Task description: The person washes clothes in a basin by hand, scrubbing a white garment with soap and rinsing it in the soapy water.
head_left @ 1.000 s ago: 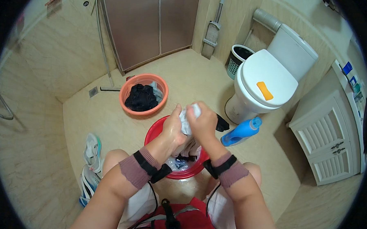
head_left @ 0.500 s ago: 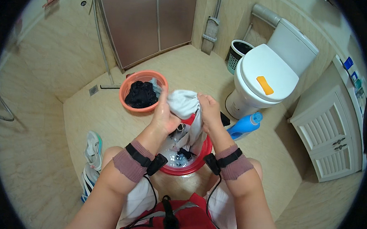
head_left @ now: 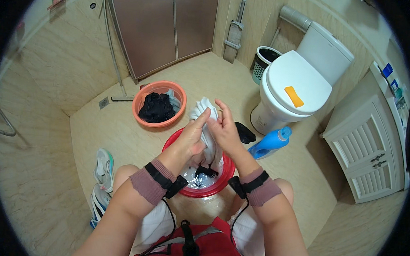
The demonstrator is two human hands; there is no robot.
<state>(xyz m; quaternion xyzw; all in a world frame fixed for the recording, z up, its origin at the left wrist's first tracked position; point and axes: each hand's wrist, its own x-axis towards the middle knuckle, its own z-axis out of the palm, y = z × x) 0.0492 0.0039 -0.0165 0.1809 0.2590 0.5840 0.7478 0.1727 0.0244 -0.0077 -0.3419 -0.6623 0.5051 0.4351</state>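
Above a red basin (head_left: 231,171), I have a wet white garment (head_left: 205,136) bunched up, its lower part hanging toward the sudsy water. My left hand (head_left: 194,133) closes on the upper part from the left, thumb along the cloth. My right hand (head_left: 225,132) grips the same bunch from the right, with its index finger raised. The two hands nearly meet, and part of the garment is hidden behind them. A dark piece of cloth (head_left: 206,171) shows in the basin below. I cannot make out what kind of garment the white one is.
An orange basin (head_left: 135,112) with black clothes (head_left: 156,108) stands ahead to the left. To the right are a black item (head_left: 246,133), a blue detergent bottle (head_left: 269,144) and the toilet (head_left: 303,79). Sneakers (head_left: 104,169) lie at left; a louvered cabinet (head_left: 369,144) stands far right.
The white garment was spread wider between my hands and is now gathered into a narrow bunch. My hands have come closer together; the right one moved left.
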